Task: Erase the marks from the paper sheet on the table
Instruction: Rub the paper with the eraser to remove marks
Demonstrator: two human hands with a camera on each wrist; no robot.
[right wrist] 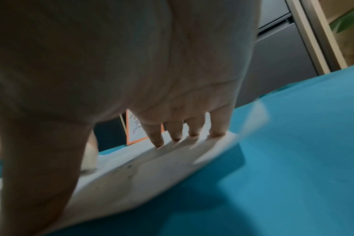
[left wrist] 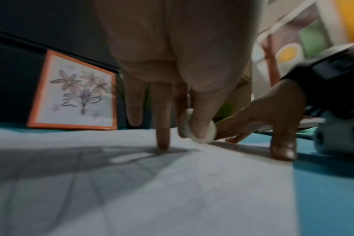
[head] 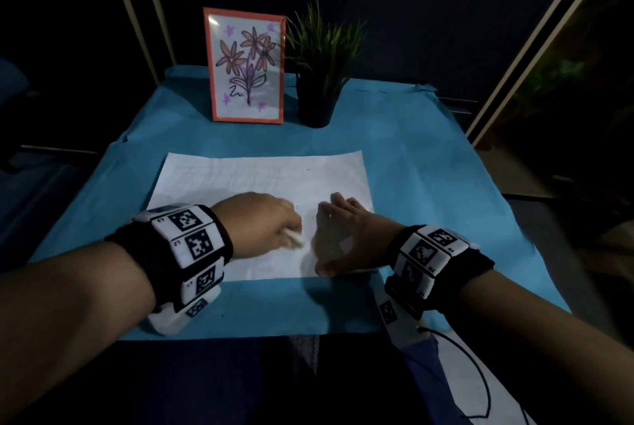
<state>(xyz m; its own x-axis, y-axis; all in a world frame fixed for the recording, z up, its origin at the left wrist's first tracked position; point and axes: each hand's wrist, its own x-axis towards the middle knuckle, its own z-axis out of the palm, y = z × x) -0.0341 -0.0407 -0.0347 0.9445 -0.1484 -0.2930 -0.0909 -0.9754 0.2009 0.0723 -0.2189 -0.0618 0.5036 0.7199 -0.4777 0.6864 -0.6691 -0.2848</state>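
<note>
A white paper sheet [head: 260, 177] with faint grid lines and a few small dark specks lies on the blue-covered table [head: 429, 157]. My left hand [head: 271, 222] is over the sheet's near middle and pinches a small white eraser [head: 295, 240] between thumb and fingers, its lower edge on the paper [left wrist: 212, 191]. In the left wrist view the eraser [left wrist: 200, 132] is blurred and one finger touches the sheet. My right hand [head: 338, 236] lies spread with straight fingers [right wrist: 217, 127] and thumb pressing the sheet's near right part [right wrist: 152, 172].
An orange-framed flower drawing [head: 245, 64] stands at the table's far side, with a potted green plant [head: 320, 61] in a black pot right beside it. A cable [head: 480, 373] hangs off the near right edge. Dark cabinets surround the table.
</note>
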